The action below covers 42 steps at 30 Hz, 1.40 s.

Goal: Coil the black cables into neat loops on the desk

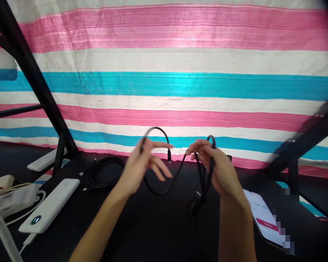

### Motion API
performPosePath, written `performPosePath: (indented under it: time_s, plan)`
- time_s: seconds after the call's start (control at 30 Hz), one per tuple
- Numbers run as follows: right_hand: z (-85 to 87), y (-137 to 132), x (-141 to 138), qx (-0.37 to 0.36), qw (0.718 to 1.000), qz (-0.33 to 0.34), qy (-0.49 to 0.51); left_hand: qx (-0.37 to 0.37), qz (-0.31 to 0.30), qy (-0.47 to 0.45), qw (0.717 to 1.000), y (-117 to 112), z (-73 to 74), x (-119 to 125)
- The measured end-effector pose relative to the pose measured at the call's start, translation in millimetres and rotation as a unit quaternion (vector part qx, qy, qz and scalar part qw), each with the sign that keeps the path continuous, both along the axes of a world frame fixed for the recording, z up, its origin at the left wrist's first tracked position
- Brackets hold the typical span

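Note:
A black USB cable (164, 191) hangs between my two hands over the black table. Its thin end, with a small plug (169, 155), curves over in a loop beside my left hand (139, 165). That hand holds the cable near the thumb, its other fingers partly stretched and slightly blurred. My right hand (215, 160) pinches the cable at the fingertips and carries several folded strands, which drop below the palm. At the bottom of those strands another dark plug (198, 200) dangles, blurred.
A coiled black cable (105, 173) lies on the table left of my hands. White power banks (50, 205) and a white power strip (15, 200) stand further left. A phone (264, 216) lies right. Black metal legs (38, 80) flank a striped sheet (180, 60) behind.

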State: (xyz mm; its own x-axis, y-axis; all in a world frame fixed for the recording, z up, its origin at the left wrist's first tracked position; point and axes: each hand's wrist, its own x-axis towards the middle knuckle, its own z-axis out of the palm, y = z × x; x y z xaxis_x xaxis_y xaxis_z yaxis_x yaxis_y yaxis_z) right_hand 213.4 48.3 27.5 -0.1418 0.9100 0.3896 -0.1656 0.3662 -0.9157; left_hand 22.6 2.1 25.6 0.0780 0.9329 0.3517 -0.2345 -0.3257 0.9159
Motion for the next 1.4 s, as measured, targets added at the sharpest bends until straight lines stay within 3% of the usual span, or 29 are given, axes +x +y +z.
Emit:
performPosePath:
  time_s: [0.07,0.13,0.23,0.3,0.4,0.5,0.63,0.83,0.9,1.0,1.07,1.2,1.3,1.4]
  plan:
    - [2.0,5,18,-0.031,0.994,-0.030,0.096,0.019,0.118,-0.063,0.991,8,4.0,-22]
    - [2.8,10,40,-0.043,0.986,-0.062,0.150,0.067,0.237,-0.129,0.961,13,7.7,-44]
    - [1.1,15,71,-0.061,0.969,-0.155,0.182,0.117,0.345,-0.199,0.910,11,14.0,-75]
    - [-0.9,14,85,-0.060,0.956,-0.222,0.182,0.127,0.347,-0.220,0.903,4,18.5,-91]
    - [-2.3,7,92,-0.012,0.945,-0.302,0.126,0.125,0.291,-0.237,0.918,-7,23.2,-107]
    - [-0.2,1,87,0.058,0.935,-0.335,0.101,0.156,0.278,-0.224,0.921,-11,23.3,-113]
    - [3.8,-3,79,0.135,0.928,-0.332,0.106,0.212,0.285,-0.221,0.908,-7,20.7,-107]
    - [2.6,-8,68,0.256,0.885,-0.389,-0.005,0.201,0.281,-0.227,0.911,-21,31.5,-83]
    - [2.6,-13,58,0.248,0.899,-0.360,-0.039,0.226,0.299,-0.234,0.897,-33,36.0,-67]
    - [3.3,-20,32,0.185,0.949,-0.244,-0.076,0.263,0.324,-0.214,0.883,-46,35.3,-39]
    - [2.5,-20,12,0.141,0.973,-0.141,-0.114,0.297,0.326,-0.192,0.877,-49,29.5,-23]
    - [-2.8,-12,-16,0.059,0.991,0.001,-0.119,0.290,0.326,-0.172,0.883,-45,15.6,-7]
    - [-5.4,-7,-19,0.008,0.996,0.047,-0.079,0.263,0.323,-0.163,0.894,-42,12.7,-4]
    - [-3.9,-9,-14,-0.008,0.998,0.032,-0.056,0.239,0.340,-0.190,0.890,-42,15.9,-2]
